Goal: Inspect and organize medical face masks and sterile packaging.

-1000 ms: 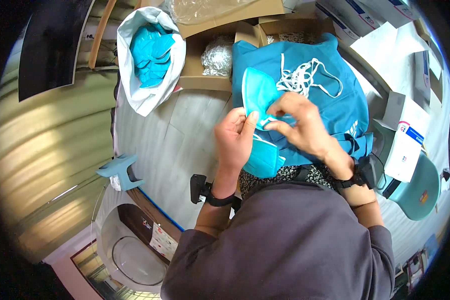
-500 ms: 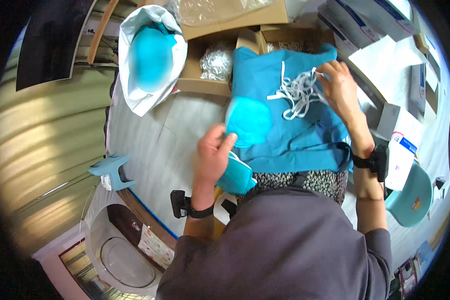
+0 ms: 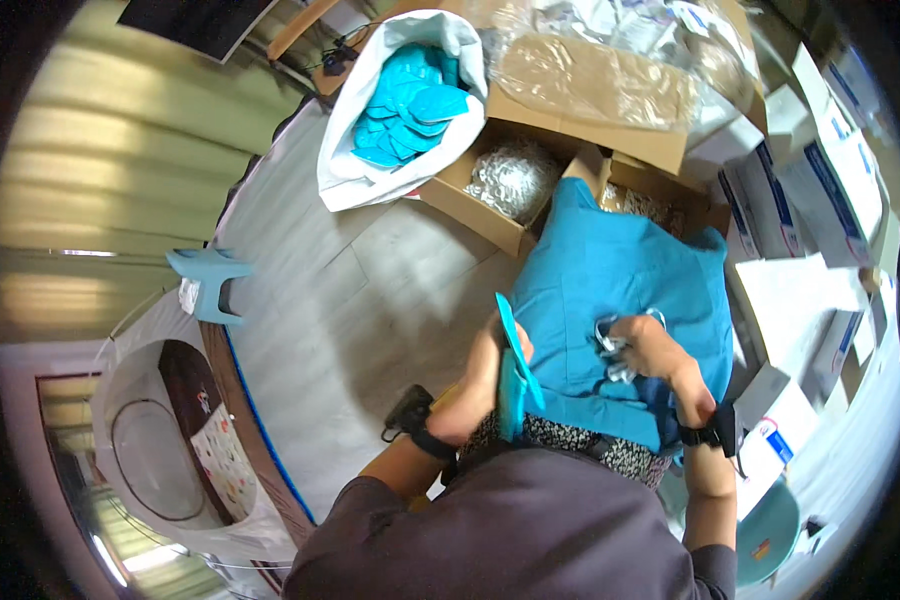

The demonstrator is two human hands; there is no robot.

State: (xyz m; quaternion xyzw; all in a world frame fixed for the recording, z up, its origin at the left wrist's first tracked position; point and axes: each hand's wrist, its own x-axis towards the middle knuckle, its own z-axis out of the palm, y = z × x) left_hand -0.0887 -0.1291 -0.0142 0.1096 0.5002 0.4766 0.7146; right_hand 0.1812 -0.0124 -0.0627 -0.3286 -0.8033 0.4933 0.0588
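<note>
My left hand (image 3: pixel 483 375) grips a thin, turquoise, rounded shell-like piece (image 3: pixel 512 335), turned edge-on. Just below it, against the lap, is more turquoise material (image 3: pixel 513 395); whether the hand holds that too is hidden. My right hand (image 3: pixel 658 352) curls over a small tangle of white elastic bands (image 3: pixel 610 345) on a teal cloth (image 3: pixel 590 260) spread across my lap. Its fingertips are partly covered and slightly blurred. A white sack (image 3: pixel 338 160) beyond my left hand holds many similar turquoise pieces (image 3: pixel 410 110).
Ahead is an open cardboard box (image 3: pixel 470 205) with a shiny silvery-white tangle (image 3: pixel 515 180). Another box (image 3: pixel 660 205) adjoins it. White cartons (image 3: pixel 830 190) are stacked at right, above a teal stool (image 3: pixel 770 530). A pale blue stool (image 3: pixel 210 285) stands at far left.
The view has shifted. My left hand has turned the turquoise piece from face-on to edge-on, near the lap. My right hand has drawn the white bands together closer to me.
</note>
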